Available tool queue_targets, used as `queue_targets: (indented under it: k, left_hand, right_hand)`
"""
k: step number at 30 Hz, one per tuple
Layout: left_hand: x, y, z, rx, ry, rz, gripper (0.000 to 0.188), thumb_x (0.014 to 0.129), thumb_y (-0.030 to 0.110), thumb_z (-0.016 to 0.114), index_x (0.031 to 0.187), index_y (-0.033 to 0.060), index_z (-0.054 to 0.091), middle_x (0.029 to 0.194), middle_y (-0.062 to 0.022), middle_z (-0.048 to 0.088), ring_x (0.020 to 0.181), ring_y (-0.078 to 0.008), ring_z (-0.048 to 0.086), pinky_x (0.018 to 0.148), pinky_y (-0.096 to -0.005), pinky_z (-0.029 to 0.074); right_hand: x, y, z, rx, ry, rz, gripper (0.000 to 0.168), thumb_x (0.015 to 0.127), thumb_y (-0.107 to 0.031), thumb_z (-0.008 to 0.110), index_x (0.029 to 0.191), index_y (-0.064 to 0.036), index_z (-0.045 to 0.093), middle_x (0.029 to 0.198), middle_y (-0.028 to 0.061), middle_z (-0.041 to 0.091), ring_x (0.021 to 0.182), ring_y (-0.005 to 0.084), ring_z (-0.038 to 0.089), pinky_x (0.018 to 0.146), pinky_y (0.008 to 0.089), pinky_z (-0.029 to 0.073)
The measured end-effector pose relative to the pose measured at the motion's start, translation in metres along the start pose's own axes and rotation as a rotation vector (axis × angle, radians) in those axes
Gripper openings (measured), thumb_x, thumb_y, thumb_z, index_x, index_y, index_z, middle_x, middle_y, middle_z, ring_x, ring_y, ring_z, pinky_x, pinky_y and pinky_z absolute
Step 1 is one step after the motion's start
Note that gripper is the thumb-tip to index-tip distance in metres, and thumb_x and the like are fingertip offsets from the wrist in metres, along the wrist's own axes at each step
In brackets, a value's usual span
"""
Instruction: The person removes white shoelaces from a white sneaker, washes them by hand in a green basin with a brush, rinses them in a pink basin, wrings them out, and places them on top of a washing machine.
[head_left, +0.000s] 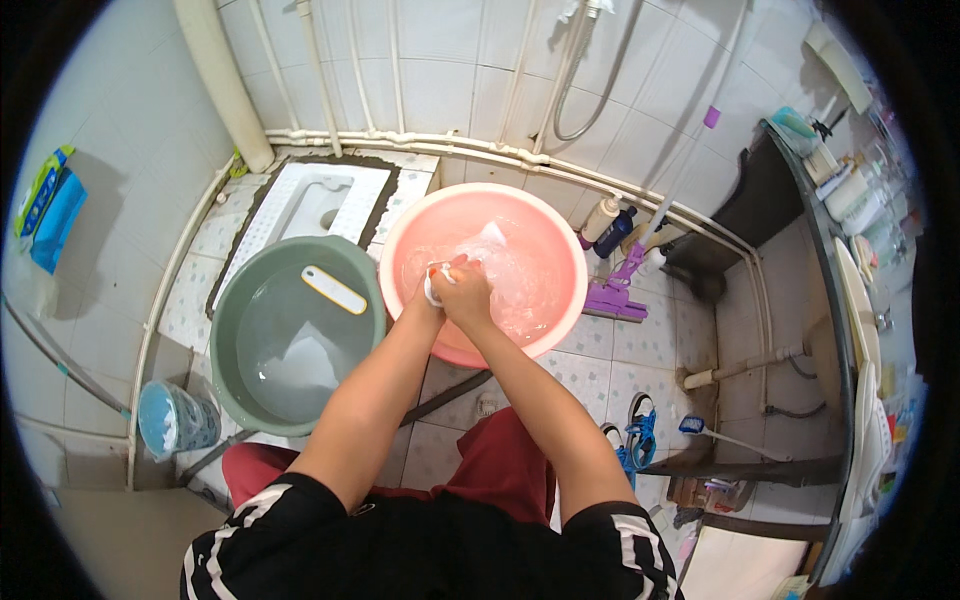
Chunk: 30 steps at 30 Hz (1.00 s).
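Observation:
Over the near left part of a pink plastic basin (574, 277), both of my hands are close together. My left hand (436, 291) is gripped on a wet white cloth (431, 289), a small part of which shows at the wrist side. My right hand (466, 294) is closed over the same bunched cloth and hides most of it. White fabric (491, 234) pokes up from the rippling water just beyond the fingers; whether it joins the held piece I cannot tell. Left of the pink basin stands a green basin (225, 360) of cloudy water. A white scrubbing brush (334, 290) with a yellow rim floats there.
Behind the green basin is a squat toilet (300, 180). A purple mop head (615, 300) and several bottles (615, 232) are right of the pink basin. Blue-laced sneakers (641, 431) sit at lower right, a small bin (187, 424) at left. Pipes (480, 146) run along the wall.

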<state>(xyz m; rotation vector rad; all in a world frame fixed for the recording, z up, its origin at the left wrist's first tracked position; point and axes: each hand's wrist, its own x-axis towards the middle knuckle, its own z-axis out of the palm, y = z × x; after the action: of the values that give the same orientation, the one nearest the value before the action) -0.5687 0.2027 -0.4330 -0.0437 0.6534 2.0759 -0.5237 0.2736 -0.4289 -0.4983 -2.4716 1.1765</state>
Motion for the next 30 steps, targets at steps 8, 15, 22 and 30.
queue_targets:
  k: [8,15,22,30]
  left_hand:
    - [0.013,0.01,0.036,0.48,0.38,-0.014,0.038,0.094,0.034,0.042,0.115,0.0032,0.052,0.106,-0.0099,0.058,0.094,-0.0197,0.056,0.08,-0.0329,0.046]
    - [0.006,-0.015,0.032,0.404,0.339,0.008,0.038,0.094,0.032,0.037,0.119,0.0063,0.05,0.116,-0.0096,0.054,0.106,-0.0201,0.05,0.092,-0.0344,0.039]
    - [-0.016,-0.009,0.011,0.415,0.184,0.02,0.04,0.093,0.028,0.041,0.127,0.008,0.041,0.117,-0.0105,0.052,0.099,-0.0233,0.054,0.083,-0.0311,0.044]
    - [-0.007,0.016,0.022,0.442,0.632,-0.081,0.054,0.093,0.037,0.036,0.135,0.0043,0.03,0.132,-0.0189,0.04,0.119,-0.0351,0.041,0.1,-0.0484,0.029]
  right_hand:
    - [-0.003,0.007,0.021,0.731,0.025,0.177,0.051,0.088,-0.022,0.035,0.134,0.001,0.033,0.132,0.022,0.04,0.123,0.0278,0.037,0.101,0.0333,0.029]
    - [0.019,0.037,0.025,0.93,0.14,0.295,0.043,0.088,-0.013,0.037,0.128,-0.002,0.044,0.115,0.017,0.052,0.11,0.0254,0.046,0.096,0.0355,0.033]
    - [0.016,0.01,-0.007,0.766,0.106,0.444,0.048,0.08,-0.003,0.046,0.128,-0.003,0.046,0.109,0.0216,0.059,0.107,0.0311,0.055,0.093,0.0361,0.04]
    - [0.03,0.056,-0.072,-0.393,0.144,0.416,0.036,0.073,-0.018,0.059,0.109,-0.013,0.061,0.111,0.0186,0.053,0.108,0.0365,0.048,0.091,0.0403,0.042]
